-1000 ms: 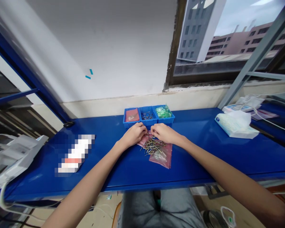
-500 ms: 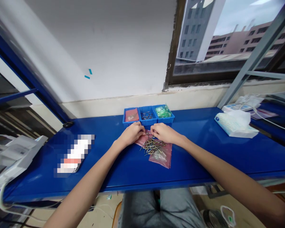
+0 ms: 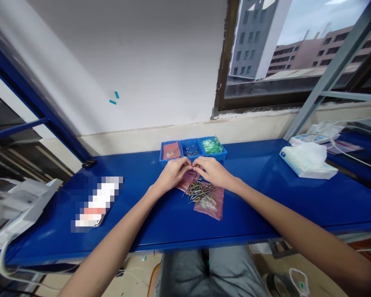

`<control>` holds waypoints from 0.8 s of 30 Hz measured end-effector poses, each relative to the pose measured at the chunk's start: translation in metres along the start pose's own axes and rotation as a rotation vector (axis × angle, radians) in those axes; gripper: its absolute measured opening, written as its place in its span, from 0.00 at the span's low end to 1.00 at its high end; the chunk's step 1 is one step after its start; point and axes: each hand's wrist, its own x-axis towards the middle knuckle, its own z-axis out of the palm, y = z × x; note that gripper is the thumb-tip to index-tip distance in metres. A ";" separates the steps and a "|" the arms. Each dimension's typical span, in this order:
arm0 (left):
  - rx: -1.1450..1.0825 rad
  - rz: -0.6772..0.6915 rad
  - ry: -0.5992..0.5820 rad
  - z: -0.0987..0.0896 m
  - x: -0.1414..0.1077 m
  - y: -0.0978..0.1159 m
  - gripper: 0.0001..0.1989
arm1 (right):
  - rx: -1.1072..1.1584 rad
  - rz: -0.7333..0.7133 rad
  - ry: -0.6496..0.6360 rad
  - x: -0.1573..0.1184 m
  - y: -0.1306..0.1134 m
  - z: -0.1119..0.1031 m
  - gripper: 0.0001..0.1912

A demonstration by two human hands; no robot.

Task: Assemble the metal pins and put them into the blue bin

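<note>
My left hand (image 3: 174, 172) and my right hand (image 3: 212, 170) meet at their fingertips, just in front of the blue bins. Both are closed in a pinch; whatever lies between the fingers is too small to make out. Under and in front of them lies a loose pile of thin metal pins (image 3: 200, 190), brass and silver in colour. The pile rests on pink plastic bags (image 3: 214, 212), the front one with clear pieces showing in it. My fingers partly cover the back of the bags.
Behind my hands stand three joined blue bins: one with a pink bag (image 3: 171, 150), one with small metal parts (image 3: 191, 151), one with green plastic bags (image 3: 212, 145). A tissue pack (image 3: 309, 163) lies right, a blurred-out object (image 3: 99, 202) left, white devices (image 3: 18, 206) far left.
My hands have come together over the back of the pile; before, they were apart, each near the metal pins. The pile and bins look the same.
</note>
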 end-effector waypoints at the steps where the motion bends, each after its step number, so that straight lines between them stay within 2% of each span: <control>1: -0.029 0.006 0.016 0.001 0.000 0.001 0.04 | 0.025 0.007 0.008 0.001 0.001 0.000 0.06; 4: -0.039 0.021 0.103 0.001 0.001 -0.001 0.04 | 0.089 0.052 0.045 0.002 0.003 0.001 0.07; 8: 0.118 0.049 0.241 0.000 0.000 -0.008 0.07 | 0.120 0.131 0.079 0.003 0.005 0.002 0.08; 11: 0.205 0.090 0.195 -0.001 -0.002 -0.009 0.06 | 0.152 0.162 0.073 0.003 0.003 0.002 0.09; 16: 0.278 0.123 0.078 0.002 -0.005 -0.003 0.05 | 0.237 0.130 0.067 0.003 -0.004 0.003 0.09; 24: 0.261 0.097 0.142 0.004 -0.004 -0.009 0.06 | 0.234 0.098 0.183 0.002 -0.004 0.002 0.10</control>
